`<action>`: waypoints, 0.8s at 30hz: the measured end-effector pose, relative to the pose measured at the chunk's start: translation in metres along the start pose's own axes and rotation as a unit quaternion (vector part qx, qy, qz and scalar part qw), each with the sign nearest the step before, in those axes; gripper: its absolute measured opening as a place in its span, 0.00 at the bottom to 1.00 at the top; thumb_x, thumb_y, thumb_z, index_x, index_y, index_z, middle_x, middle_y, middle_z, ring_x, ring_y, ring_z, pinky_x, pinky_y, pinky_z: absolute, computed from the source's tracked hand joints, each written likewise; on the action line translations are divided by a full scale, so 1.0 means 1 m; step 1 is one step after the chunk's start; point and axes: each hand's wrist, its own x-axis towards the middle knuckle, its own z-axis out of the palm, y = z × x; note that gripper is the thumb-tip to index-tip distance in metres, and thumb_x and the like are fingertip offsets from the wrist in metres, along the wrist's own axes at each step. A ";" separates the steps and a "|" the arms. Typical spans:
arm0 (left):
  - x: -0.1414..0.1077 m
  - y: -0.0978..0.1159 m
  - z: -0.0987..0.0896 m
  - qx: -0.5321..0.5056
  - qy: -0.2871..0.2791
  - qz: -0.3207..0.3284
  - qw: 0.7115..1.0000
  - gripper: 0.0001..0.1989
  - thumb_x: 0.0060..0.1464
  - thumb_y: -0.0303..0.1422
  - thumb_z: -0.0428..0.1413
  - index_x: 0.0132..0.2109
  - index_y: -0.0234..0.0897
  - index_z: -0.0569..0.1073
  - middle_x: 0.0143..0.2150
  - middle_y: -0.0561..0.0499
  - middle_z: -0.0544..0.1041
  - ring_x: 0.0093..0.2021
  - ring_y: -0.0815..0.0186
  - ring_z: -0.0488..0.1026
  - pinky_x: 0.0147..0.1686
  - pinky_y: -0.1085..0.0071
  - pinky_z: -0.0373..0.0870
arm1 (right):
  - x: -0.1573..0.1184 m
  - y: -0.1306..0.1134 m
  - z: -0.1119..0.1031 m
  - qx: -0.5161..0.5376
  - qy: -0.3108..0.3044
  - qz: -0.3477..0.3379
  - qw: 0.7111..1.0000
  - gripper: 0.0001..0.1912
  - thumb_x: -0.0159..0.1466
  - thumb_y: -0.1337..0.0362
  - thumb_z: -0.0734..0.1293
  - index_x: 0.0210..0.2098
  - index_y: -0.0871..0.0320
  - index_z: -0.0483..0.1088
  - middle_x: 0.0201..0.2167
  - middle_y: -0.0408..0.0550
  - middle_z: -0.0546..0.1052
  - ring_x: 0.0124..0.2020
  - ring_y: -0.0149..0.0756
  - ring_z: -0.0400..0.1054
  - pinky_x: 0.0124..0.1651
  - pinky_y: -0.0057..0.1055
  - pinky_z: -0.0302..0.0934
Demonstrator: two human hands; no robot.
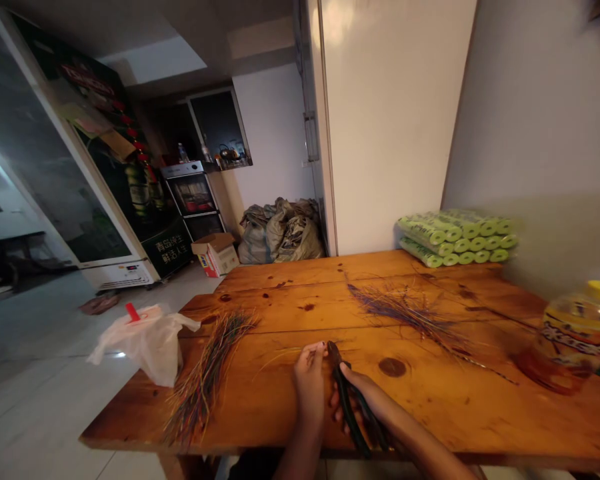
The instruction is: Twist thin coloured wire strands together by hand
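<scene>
Well, in the head view, the right hand (365,397) was clamped around black-handled pliers (349,407), while the left hand (309,381) pinched a thin wire (280,353) near their nose. On the wooden counter (445,407), a loose bundle of multicoloured wires (200,380) lay left, a thinner purplish pile (400,310) right. Nearby sat a plastic bag (145,343), green rolls (455,239) and a yellow-lidded jar (580,333).

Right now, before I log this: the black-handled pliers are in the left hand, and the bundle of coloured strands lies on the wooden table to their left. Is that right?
No: the head view shows the black-handled pliers in the right hand, not the left hand. The bundle of coloured strands does lie on the wooden table to their left.
</scene>
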 end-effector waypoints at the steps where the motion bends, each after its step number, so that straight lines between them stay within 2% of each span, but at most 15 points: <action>1: 0.000 0.000 0.001 0.002 0.001 0.001 1.000 0.12 0.45 0.40 0.56 0.29 0.34 0.75 0.28 0.47 0.78 0.32 0.62 0.75 0.35 0.68 0.69 | 0.000 0.001 0.000 -0.001 0.000 -0.001 1.000 0.22 0.65 0.49 0.52 0.31 0.62 0.64 0.23 0.48 0.74 0.18 0.30 0.68 0.20 0.26 0.64; 12: 0.001 -0.004 0.000 0.006 0.000 0.001 1.000 0.11 0.46 0.39 0.56 0.30 0.34 0.75 0.29 0.47 0.78 0.33 0.62 0.75 0.38 0.67 0.68 | -0.009 -0.007 0.010 -0.006 0.044 0.006 0.999 0.22 0.62 0.47 0.55 0.28 0.59 0.63 0.17 0.42 0.69 0.15 0.28 0.64 0.18 0.24 0.60; 20: 0.003 -0.007 0.000 -0.007 -0.017 -0.010 1.000 0.11 0.46 0.39 0.56 0.29 0.34 0.74 0.30 0.47 0.78 0.33 0.62 0.74 0.38 0.67 0.68 | 0.004 0.006 0.005 -0.016 0.054 -0.034 0.998 0.23 0.61 0.45 0.56 0.27 0.59 0.62 0.15 0.40 0.67 0.12 0.28 0.62 0.14 0.25 0.58; 24: 0.002 -0.007 0.000 -0.014 -0.014 -0.007 1.000 0.11 0.46 0.39 0.56 0.28 0.34 0.74 0.29 0.47 0.78 0.32 0.62 0.74 0.36 0.68 0.68 | 0.001 0.003 0.004 -0.033 0.053 -0.024 0.998 0.21 0.61 0.46 0.56 0.27 0.58 0.61 0.15 0.40 0.67 0.12 0.28 0.62 0.14 0.24 0.58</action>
